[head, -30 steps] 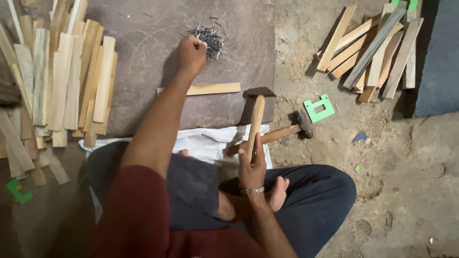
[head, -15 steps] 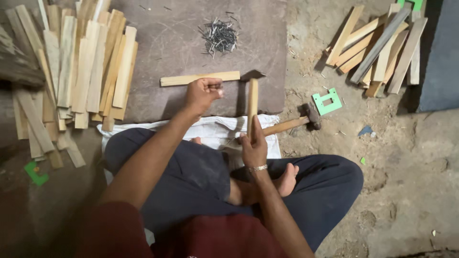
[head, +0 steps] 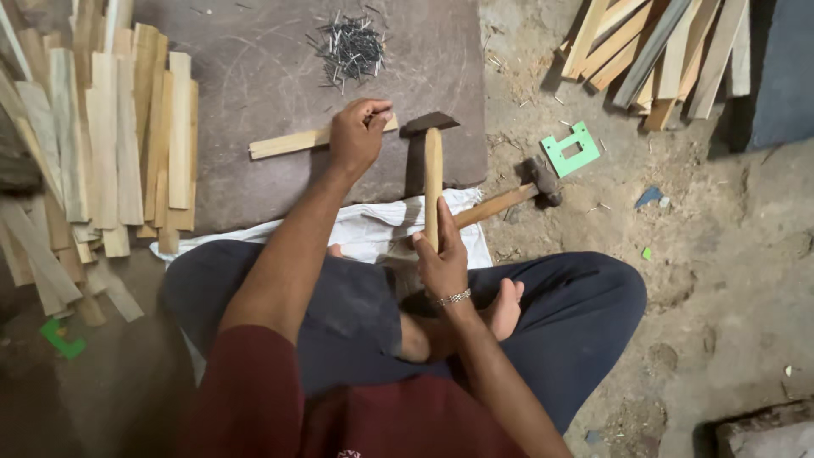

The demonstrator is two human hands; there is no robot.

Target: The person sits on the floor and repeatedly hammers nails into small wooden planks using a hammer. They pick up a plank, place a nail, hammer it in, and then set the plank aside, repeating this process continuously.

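Observation:
I sit cross-legged before a dark stone slab [head: 254, 182]. My left hand [head: 356, 136] rests on the right end of a pale wooden strip [head: 284, 144] lying on the slab, fingertips pinched on what looks like a small nail. My right hand [head: 441, 254] grips the wooden handle of a hammer [head: 432, 165]. Its dark head lies on the slab just right of my left hand. A pile of small nails [head: 349, 47] sits at the slab's far side.
A stack of wooden strips [head: 110, 144] lies at the left and another heap [head: 653, 42] at the top right. A second hammer [head: 509, 199] and a green plastic piece [head: 570, 150] lie on the dirt floor. A white cloth [head: 365, 229] covers my lap's front.
My left hand has come back from the nail pile to the right end of the wooden strip. The right hand still holds the hammer in place.

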